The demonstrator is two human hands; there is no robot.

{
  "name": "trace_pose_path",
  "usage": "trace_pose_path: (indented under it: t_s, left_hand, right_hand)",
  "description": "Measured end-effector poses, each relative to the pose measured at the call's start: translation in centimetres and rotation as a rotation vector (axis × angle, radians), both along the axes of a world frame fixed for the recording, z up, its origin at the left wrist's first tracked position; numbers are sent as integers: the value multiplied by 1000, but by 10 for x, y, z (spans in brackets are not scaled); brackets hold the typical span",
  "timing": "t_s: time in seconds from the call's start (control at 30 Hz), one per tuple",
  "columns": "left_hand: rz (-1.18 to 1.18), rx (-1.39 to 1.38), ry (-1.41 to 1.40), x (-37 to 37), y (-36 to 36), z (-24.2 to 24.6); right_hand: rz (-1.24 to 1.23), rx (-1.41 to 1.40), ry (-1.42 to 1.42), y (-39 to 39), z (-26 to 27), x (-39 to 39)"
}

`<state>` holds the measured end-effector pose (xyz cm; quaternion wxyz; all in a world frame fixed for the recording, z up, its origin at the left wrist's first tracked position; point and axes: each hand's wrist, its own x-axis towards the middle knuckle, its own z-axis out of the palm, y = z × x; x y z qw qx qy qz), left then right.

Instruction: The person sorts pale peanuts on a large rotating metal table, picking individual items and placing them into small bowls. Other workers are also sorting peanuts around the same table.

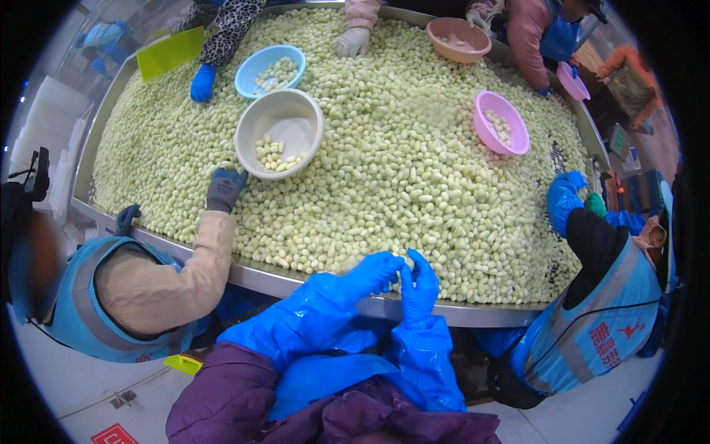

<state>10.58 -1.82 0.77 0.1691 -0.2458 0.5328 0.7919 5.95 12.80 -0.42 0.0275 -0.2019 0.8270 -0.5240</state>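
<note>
My left hand [378, 271], in a blue glove, reaches in over the near rim of the large metal table. Its fingertips are bunched together and meet the tip of my right thumb or glove; whether anything is pinched there is too small to tell. My right hand [420, 286], gloved the same, points upward with thumb and forefinger apart and nothing visible between them. Just beyond both hands spreads a deep heap of small pale green oval pieces [377, 183], perhaps fruits or cocoons. Blue plastic sleeves cover both my forearms.
On the heap rest a cream bowl [297, 125], a light blue bowl [244, 75], a pink bowl [518, 133] and an orange bowl [444, 25]. A yellow-green scoop [171, 53] stands far left. Co-workers' gloved hands reach in around the table's metal rim [266, 282].
</note>
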Motion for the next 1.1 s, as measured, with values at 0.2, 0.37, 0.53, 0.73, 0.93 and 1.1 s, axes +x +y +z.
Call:
trace_pose_path:
  t_s: [0.2,0.37,0.53,0.73,0.93,1.1]
  left_hand:
    - [-148,128,59,12,-15,11]
    - [-63,204,-32,13,-9,11]
    - [1,301,28,16,0,0]
    - [75,346,17,16,12,6]
    - [166,351,-61,14,23,21]
    - [267,318,37,17,28,46]
  right_hand:
    - [211,357,339,2,11,1]
    - [319,281,136,2,12,-3]
    - [335,99,-70,2,8,-5]
    - [302,-57,-278,5,19,-6]
    - [258,-184,-432,3,23,-2]
    - [244,-319,-493,9,-12,0]
